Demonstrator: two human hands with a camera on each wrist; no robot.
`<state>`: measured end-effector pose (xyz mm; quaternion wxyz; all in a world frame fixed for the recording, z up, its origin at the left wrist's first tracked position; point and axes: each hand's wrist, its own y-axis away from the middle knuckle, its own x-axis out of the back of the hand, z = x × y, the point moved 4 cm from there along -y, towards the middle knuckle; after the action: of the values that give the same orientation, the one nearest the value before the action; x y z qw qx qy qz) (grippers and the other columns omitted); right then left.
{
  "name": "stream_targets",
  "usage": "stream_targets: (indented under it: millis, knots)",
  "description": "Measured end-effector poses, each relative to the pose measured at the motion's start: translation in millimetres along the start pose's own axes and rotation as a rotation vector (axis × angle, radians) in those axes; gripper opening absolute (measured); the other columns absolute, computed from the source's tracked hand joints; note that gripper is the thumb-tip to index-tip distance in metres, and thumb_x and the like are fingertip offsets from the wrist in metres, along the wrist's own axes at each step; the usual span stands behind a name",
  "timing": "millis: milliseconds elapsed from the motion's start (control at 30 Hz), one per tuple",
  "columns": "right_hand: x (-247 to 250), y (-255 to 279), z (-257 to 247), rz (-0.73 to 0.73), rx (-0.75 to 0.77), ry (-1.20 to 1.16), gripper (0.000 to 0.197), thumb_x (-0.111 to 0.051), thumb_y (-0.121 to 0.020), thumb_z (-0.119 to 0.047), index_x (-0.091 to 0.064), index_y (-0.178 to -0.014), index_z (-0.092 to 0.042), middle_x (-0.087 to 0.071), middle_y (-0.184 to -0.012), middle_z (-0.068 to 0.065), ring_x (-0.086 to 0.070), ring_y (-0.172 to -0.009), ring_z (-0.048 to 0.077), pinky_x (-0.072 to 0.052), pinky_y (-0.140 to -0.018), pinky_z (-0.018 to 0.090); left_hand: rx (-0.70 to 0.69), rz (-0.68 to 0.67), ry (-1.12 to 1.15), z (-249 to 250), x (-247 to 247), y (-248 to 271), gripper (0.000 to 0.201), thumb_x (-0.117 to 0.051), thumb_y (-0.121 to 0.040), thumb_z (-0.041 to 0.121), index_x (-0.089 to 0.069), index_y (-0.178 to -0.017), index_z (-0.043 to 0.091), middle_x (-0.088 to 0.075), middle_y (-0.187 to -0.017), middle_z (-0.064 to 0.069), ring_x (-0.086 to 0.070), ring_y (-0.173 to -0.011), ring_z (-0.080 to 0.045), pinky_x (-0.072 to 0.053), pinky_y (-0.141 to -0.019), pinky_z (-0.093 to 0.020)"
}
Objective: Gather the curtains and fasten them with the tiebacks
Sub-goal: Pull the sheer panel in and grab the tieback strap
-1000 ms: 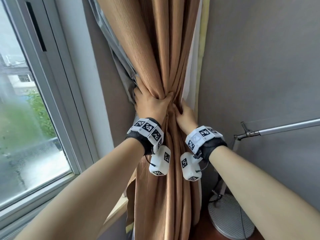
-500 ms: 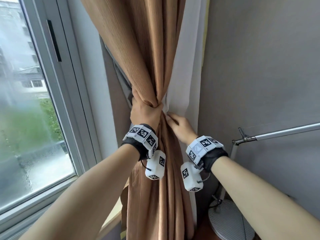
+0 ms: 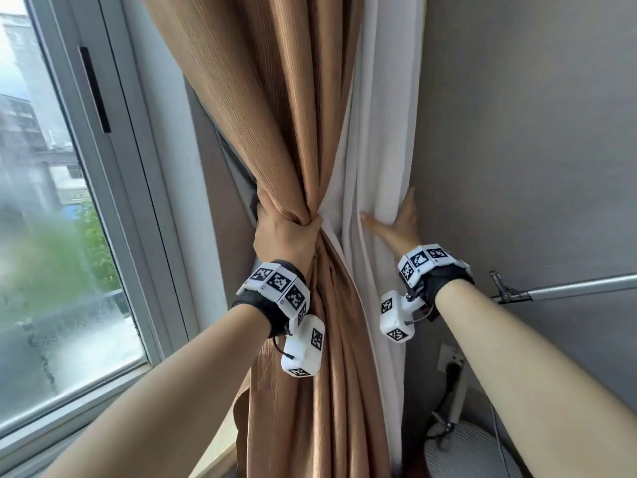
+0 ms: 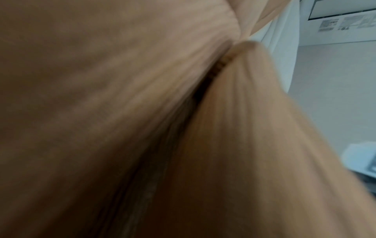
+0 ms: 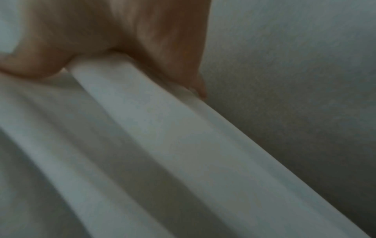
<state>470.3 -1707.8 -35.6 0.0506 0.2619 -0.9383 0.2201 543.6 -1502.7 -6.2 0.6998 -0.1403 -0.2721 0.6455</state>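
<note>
Progress, left to right: the window point(image 3: 62, 236) pane and frame take the left side, then a strip of white wall, then the work itself.

Left hand point(image 3: 282, 236) is fisted tight round the tan curtain point(image 3: 262, 115), bunching it to a narrow neck approx. mid-height; fabric fans out above and hangs in folds below. Left wrist view is just blurred tan cloth point(image 4: 142, 112) pressed close, consistent w/ a firm grip. A grey lining edge point(image 3: 241, 181) peeks out behind the bundle on its window side.

Right of it, the white sheer curtain point(image 3: 379, 132) hangs loose, not yet in the bundle. Right hand point(image 3: 396, 225) has thumb splayed on the front folds and fingers reaching behind the sheer's wall-side edge; right wrist view shows a white fold point(image 5: 152, 120) sitting between thumb and fingers point(image 5: 183, 56), cupped but not clamped.

Judgement: gathering roughly half done, tan secured by hand only, sheer being collected. No tieback visible in any view, nor a hook; fastening is all still to do.

In the way, far right: grey wall point(image 3: 534, 132) is tight against the sheer, little room for the hand. A metal lamp arm point(image 3: 568, 288) crosses near the right forearm, its round base point(image 3: 475, 450) at the curtain foot, plus a wall socket w/ plug point(image 3: 451, 363).
</note>
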Motion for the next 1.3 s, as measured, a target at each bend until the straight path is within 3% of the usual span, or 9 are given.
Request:
stream_targets:
  millis: [167, 333, 533, 700, 833, 967, 1100, 1200, 1300]
  knots:
    - [-34.9, -7.1, 2.1, -0.218, -0.052, -0.176, 0.127, -0.077, -0.061, -0.054, 0.012, -0.148, -0.026, -0.009, -0.158, 0.0, -0.019, -0.144, 0.017, -0.02, -0.119, 0.041, -0.003, 0.023, -0.002, -4.6, -3.6, -4.9, 0.093, -0.072, -0.07, 0.036, -0.021, -0.145, 0.021, -0.054, -0.13, -0.004, -0.056, -0.112, -0.03, -0.046, -0.092, -0.037]
    - [-63.7, -5.2, 8.5, -0.265, -0.076, -0.25, 0.128, -0.073, -0.042, -0.076, -0.019, -0.147, -0.028, -0.045, -0.144, -0.002, -0.046, -0.129, 0.015, -0.034, -0.112, 0.038, 0.009, 0.027, 0.0, -8.6, -5.0, -7.7, 0.096, -0.073, -0.067, 0.044, -0.021, -0.145, 0.024, -0.056, -0.129, -0.002, -0.059, -0.109, -0.029, -0.048, -0.093, -0.04]
    - [-60.3, 33.9, -17.2, -0.278, -0.064, -0.359, 0.057, -0.063, -0.086, -0.033, -0.046, -0.134, -0.009, -0.059, -0.129, 0.007, -0.055, -0.12, 0.019, -0.041, -0.104, 0.029, -0.021, 0.027, 0.006, -9.3, -4.3, -6.3, 0.101, -0.073, -0.066, 0.051, -0.017, -0.147, 0.026, -0.055, -0.132, -0.001, -0.058, -0.111, -0.029, -0.048, -0.092, -0.039]
    - [-53.6, 70.5, -33.5, -0.187, -0.021, -0.176, 0.046, -0.052, -0.093, -0.032, -0.048, -0.132, -0.008, -0.055, -0.132, 0.01, -0.05, -0.123, 0.022, -0.035, -0.094, 0.02, -0.001, -0.018, 0.009, -8.8, -1.7, -4.5, 0.101, -0.071, -0.068, 0.049, -0.013, -0.147, 0.028, -0.055, -0.132, -0.003, -0.058, -0.111, -0.03, -0.049, -0.09, -0.038]
    - [-53.3, 97.1, -43.3, -0.254, 0.038, -0.108, 0.04, -0.051, -0.094, -0.027, -0.049, -0.13, -0.009, -0.056, -0.125, 0.007, -0.05, -0.113, 0.014, -0.033, -0.09, 0.018, -0.009, -0.053, 0.043, -11.0, 7.0, -4.3, 0.096, -0.073, -0.068, 0.046, -0.018, -0.146, 0.029, -0.058, -0.129, 0.0, -0.06, -0.109, -0.029, -0.045, -0.085, -0.03]
    - [-56.7, 118.4, -51.4, -0.347, 0.049, -0.076, 0.05, -0.056, -0.09, -0.03, -0.042, -0.134, -0.011, -0.052, -0.122, -0.001, -0.046, -0.114, 0.011, -0.032, -0.093, 0.019, -0.037, -0.125, 0.088, -16.0, 23.2, -2.9, 0.091, -0.075, -0.069, 0.046, -0.024, -0.144, 0.031, -0.06, -0.127, 0.002, -0.059, -0.11, -0.026, -0.04, -0.083, -0.024]
    - [-64.1, 133.4, -55.0, -0.403, 0.015, -0.061, 0.084, -0.065, -0.068, -0.051, -0.039, -0.135, -0.008, -0.055, -0.117, 0.001, -0.052, -0.111, 0.011, -0.038, -0.091, 0.018, -0.072, -0.173, 0.137, -23.9, 40.6, -3.6, 0.076, -0.075, -0.07, 0.042, -0.04, -0.135, 0.025, -0.062, -0.121, 0.001, -0.059, -0.11, -0.021, -0.041, -0.081, -0.021]
    - [-81.3, 132.7, -56.7, -0.321, 0.077, -0.004, 0.109, -0.082, -0.05, -0.056, -0.033, -0.138, -0.014, -0.046, -0.134, 0.006, -0.044, -0.127, 0.017, -0.035, -0.108, 0.03, -0.142, -0.161, 0.142, -27.5, 53.7, -3.2, 0.073, -0.073, -0.062, 0.049, -0.053, -0.124, 0.017, -0.057, -0.115, -0.004, -0.053, -0.108, -0.019, -0.042, -0.086, -0.023]
    - [-104.7, 115.2, -32.0, -0.252, 0.149, 0.075, 0.126, -0.088, -0.029, -0.062, -0.033, -0.135, -0.023, -0.045, -0.134, 0.003, -0.044, -0.128, 0.018, -0.041, -0.108, 0.041, -0.196, -0.191, 0.144, -30.2, 64.9, 0.8, 0.078, -0.073, -0.058, 0.058, -0.057, -0.121, 0.014, -0.049, -0.116, -0.004, -0.047, -0.11, -0.016, -0.038, -0.091, -0.021]
